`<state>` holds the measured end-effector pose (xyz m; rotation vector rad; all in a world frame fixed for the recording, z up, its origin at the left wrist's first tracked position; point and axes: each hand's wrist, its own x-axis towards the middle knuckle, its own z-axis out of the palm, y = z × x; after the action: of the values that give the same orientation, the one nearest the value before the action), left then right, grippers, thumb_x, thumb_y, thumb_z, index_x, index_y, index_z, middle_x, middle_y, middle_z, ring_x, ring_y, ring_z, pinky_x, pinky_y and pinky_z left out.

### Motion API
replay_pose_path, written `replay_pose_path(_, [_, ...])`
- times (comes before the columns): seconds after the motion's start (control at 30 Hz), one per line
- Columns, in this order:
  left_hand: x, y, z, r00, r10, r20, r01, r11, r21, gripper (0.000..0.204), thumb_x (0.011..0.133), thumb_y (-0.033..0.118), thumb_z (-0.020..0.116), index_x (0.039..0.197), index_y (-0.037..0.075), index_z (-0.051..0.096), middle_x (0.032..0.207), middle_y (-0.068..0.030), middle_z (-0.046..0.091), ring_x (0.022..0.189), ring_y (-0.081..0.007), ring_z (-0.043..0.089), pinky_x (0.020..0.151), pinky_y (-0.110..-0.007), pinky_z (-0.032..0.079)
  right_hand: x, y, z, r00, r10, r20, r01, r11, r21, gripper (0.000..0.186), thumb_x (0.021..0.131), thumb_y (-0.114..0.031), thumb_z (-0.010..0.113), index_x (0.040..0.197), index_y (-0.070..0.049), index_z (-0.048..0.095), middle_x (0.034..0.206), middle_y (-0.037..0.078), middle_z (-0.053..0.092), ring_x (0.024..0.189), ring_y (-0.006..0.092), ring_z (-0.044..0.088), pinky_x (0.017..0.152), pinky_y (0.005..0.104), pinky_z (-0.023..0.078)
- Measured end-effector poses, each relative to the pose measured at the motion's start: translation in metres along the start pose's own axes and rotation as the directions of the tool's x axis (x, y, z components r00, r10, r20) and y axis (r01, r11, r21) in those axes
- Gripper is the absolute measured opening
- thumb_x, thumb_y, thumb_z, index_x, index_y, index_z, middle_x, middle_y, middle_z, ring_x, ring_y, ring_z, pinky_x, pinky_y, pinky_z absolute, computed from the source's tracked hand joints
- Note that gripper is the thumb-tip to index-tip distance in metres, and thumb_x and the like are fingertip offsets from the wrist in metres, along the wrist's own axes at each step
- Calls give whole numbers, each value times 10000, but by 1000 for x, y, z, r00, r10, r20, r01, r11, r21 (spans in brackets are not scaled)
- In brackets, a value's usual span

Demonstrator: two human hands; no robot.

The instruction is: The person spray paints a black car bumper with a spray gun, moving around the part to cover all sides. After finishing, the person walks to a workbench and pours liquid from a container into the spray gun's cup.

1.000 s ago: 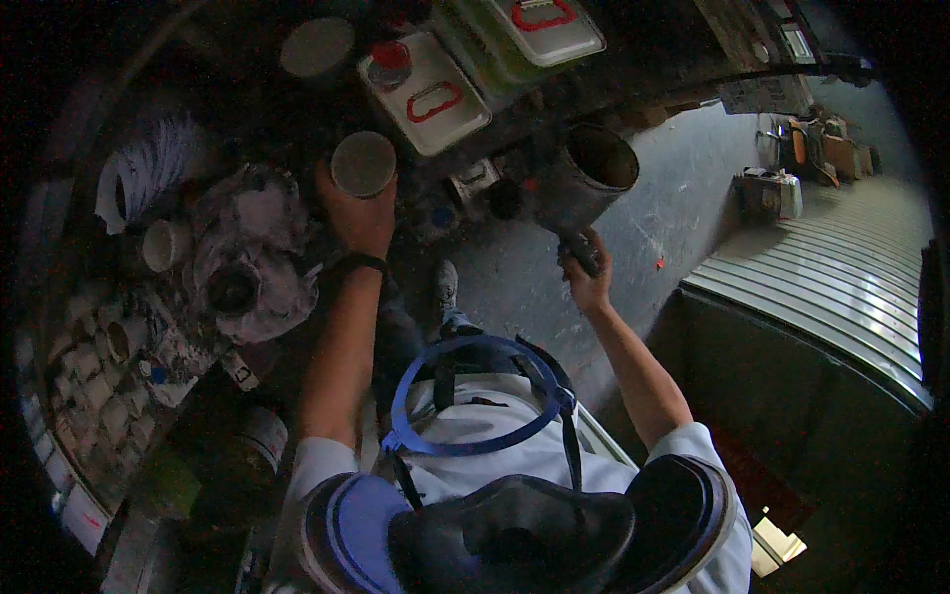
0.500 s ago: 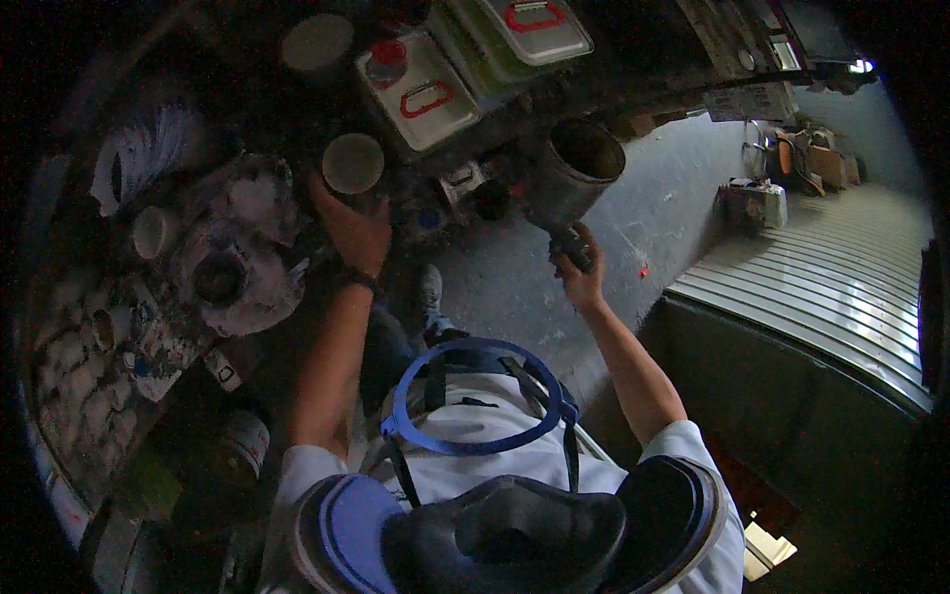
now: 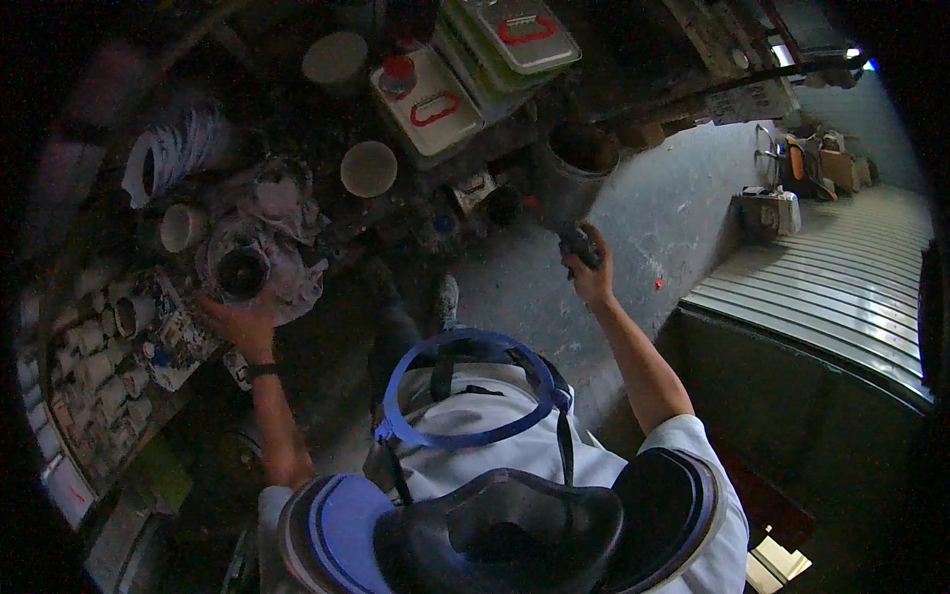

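My left hand [image 3: 240, 325] is at the near side of a dark round pot [image 3: 240, 270], fingers and thumb apart. Whether it touches the pot is unclear. Crumpled whitish plastic sheeting [image 3: 292, 267] lies around the pot, and a white cup [image 3: 181, 228] stands beyond it to the left. My right hand [image 3: 591, 262] is closed around a dark, handle-like piece [image 3: 578, 246], its exact kind too dim to make out. Just beyond that hand is a grey cylindrical can [image 3: 572, 188], open at the top with a brownish inside.
A pale round tub [image 3: 368, 169] stands on the bench near red-handled rectangular canisters [image 3: 427, 109]. Many small cups [image 3: 94, 366] crowd the left. A respirator mask [image 3: 500, 525] with a blue ring is in front of my chest. Ribbed panels [image 3: 831, 267] lie right.
My left hand has moved from beside the pale round tub, leftward and nearer me, to the dark pot. My right hand keeps its grip on the dark handle-like piece.
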<state>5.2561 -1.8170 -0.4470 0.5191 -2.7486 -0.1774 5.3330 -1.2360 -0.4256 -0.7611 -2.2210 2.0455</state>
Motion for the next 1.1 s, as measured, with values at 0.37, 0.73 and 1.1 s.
replay_pose_path(0.37, [15, -25, 58, 970, -53, 236, 37, 997, 72, 1325, 588, 660, 867, 1524, -30, 232, 1512, -265, 376, 1361, -435, 419, 1094, -551, 397, -13, 19, -20, 999, -49, 8, 49, 998, -42, 645, 794, 14, 608, 1427, -41, 491, 969, 55, 690, 662, 123, 593, 561, 262, 473])
replay_pose_path(0.73, [22, 28, 24, 963, -224, 153, 223, 975, 21, 1160, 644, 581, 860, 1489, 15, 302, 1485, -232, 384, 1339, -438, 423, 1100, -568, 382, -22, 28, -21, 1000, -13, 18, 16, 983, -180, 605, 854, 33, 622, 1438, -50, 489, 1062, 69, 662, 801, 125, 613, 636, 249, 491])
replay_pose_path(1.1, [2, 112, -108, 950, 287, 121, -188, 838, -512, 1075, 654, 321, 907, 1490, 15, 304, 1439, -246, 428, 1332, -408, 427, 1101, -524, 374, -28, 20, -19, 917, -385, 107, 398, 853, -338, 317, 912, -59, 668, 1228, -37, 652, 1098, 105, 674, 794, 177, 636, 682, 289, 507])
